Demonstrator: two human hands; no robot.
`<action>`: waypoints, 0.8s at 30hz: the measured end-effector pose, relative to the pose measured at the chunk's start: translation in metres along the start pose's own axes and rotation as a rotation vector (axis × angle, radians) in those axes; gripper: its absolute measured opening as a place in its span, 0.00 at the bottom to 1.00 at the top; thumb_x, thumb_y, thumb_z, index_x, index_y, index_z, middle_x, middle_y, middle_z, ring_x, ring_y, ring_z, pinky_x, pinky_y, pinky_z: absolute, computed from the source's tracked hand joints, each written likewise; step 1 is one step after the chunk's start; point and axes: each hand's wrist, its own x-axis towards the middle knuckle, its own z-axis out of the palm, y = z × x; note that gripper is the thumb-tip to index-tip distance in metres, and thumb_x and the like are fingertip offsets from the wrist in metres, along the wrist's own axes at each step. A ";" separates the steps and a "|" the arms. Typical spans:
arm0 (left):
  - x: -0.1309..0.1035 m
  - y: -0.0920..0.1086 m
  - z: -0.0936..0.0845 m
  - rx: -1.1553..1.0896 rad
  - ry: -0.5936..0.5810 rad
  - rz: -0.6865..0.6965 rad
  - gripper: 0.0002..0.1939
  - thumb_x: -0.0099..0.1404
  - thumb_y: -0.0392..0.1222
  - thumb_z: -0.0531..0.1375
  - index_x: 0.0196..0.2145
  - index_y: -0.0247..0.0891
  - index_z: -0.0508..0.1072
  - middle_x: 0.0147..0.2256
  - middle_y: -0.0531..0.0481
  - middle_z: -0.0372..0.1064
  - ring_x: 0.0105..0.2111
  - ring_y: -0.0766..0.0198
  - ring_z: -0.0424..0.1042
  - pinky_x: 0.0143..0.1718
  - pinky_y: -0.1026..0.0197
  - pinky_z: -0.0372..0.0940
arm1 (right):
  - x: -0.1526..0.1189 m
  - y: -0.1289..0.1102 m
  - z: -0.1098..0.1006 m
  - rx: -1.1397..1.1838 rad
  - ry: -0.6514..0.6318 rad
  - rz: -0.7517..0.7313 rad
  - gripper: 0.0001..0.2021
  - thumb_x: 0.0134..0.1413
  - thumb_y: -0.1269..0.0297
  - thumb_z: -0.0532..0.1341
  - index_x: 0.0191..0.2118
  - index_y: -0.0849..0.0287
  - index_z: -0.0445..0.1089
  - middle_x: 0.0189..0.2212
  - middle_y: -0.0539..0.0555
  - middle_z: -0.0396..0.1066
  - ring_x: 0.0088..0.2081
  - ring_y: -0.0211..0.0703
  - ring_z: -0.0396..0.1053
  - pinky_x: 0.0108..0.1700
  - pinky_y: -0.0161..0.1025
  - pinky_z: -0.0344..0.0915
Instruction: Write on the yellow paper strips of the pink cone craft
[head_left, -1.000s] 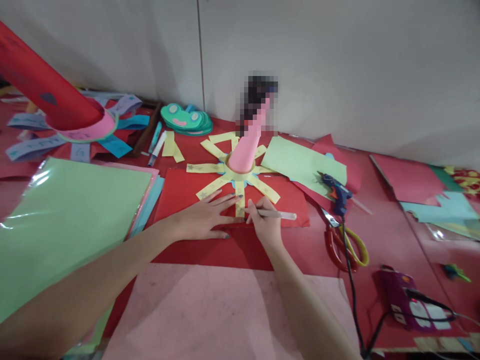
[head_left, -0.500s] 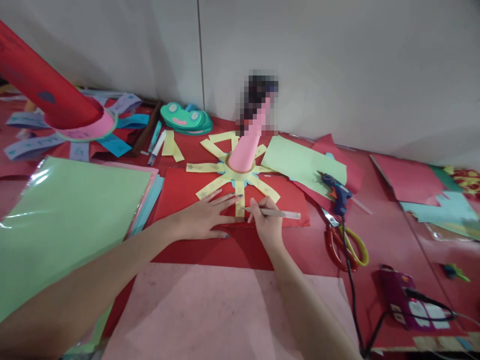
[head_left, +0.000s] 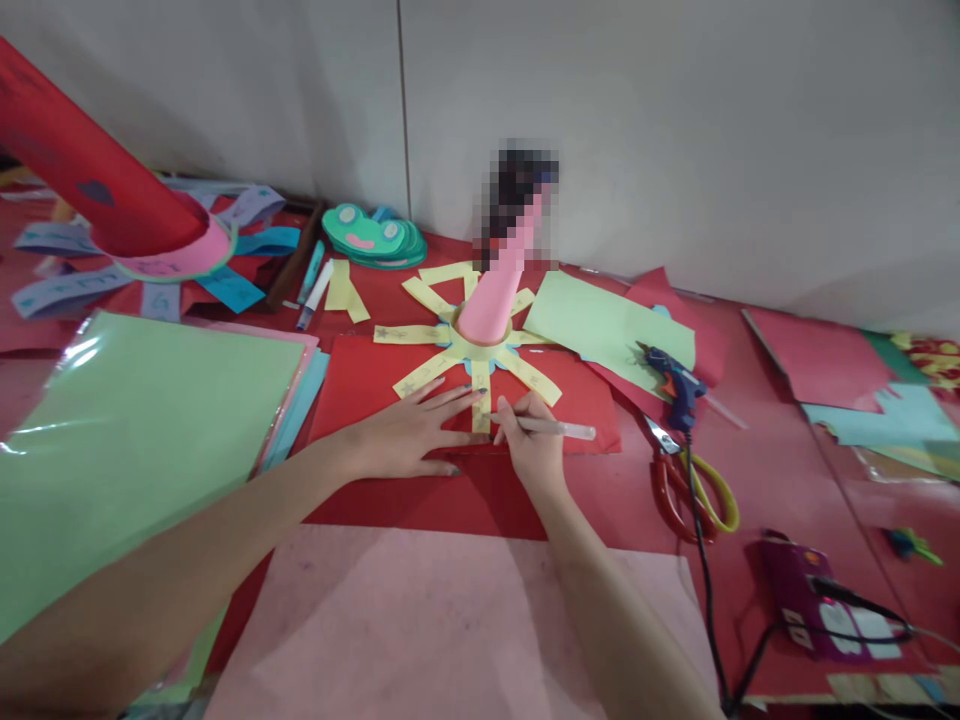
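Note:
My left hand (head_left: 409,435) lies flat with fingers spread on the red sheet (head_left: 352,385), its fingertips reaching a yellow paper strip (head_left: 481,385). My right hand (head_left: 536,450) is closed round a pale pen (head_left: 559,428), whose tip touches the lower part of that strip. The strip is one of several fanning out like rays from the base of a pink paper cone (head_left: 491,305). Faint marks and stars show on some of them. The cone's top is blurred out.
A hot glue gun (head_left: 679,390) rests on a pale green sheet (head_left: 607,315), with scissors (head_left: 697,490) below it. Left are a red paper tube (head_left: 112,170), frog-face cutouts (head_left: 367,235), markers (head_left: 315,290) and a plastic-covered green stack (head_left: 150,430). A purple box (head_left: 810,600) with cables sits right.
Both hands keep nearly the same place. The pen in my right hand has shifted very slightly on the strip; the whole view has moved a touch.

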 end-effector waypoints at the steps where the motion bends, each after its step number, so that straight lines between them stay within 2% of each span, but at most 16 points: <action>1: 0.000 0.000 0.000 0.001 0.000 0.001 0.24 0.67 0.51 0.57 0.60 0.55 0.62 0.68 0.50 0.39 0.67 0.51 0.38 0.65 0.45 0.35 | 0.000 0.000 0.000 0.001 -0.004 0.001 0.18 0.57 0.52 0.57 0.22 0.54 0.54 0.12 0.43 0.61 0.17 0.35 0.62 0.24 0.34 0.62; 8: 0.000 0.001 -0.003 -0.001 -0.027 -0.012 0.24 0.68 0.51 0.56 0.61 0.56 0.60 0.68 0.49 0.39 0.67 0.50 0.37 0.64 0.44 0.37 | 0.002 0.002 -0.001 -0.010 -0.008 -0.006 0.18 0.56 0.56 0.57 0.21 0.53 0.51 0.11 0.41 0.56 0.15 0.34 0.57 0.21 0.33 0.58; 12: 0.000 0.001 -0.003 -0.005 -0.019 -0.012 0.24 0.67 0.51 0.57 0.60 0.57 0.60 0.68 0.52 0.39 0.67 0.51 0.38 0.64 0.46 0.37 | 0.002 0.002 -0.001 -0.009 -0.008 0.006 0.17 0.55 0.60 0.57 0.21 0.53 0.50 0.11 0.41 0.54 0.14 0.32 0.54 0.21 0.32 0.57; 24: 0.000 0.001 -0.001 0.002 -0.025 -0.008 0.25 0.67 0.50 0.57 0.61 0.57 0.59 0.68 0.49 0.39 0.67 0.51 0.37 0.64 0.45 0.36 | 0.003 0.002 -0.002 -0.020 -0.031 -0.015 0.15 0.54 0.63 0.56 0.20 0.53 0.49 0.12 0.41 0.52 0.16 0.33 0.54 0.22 0.33 0.56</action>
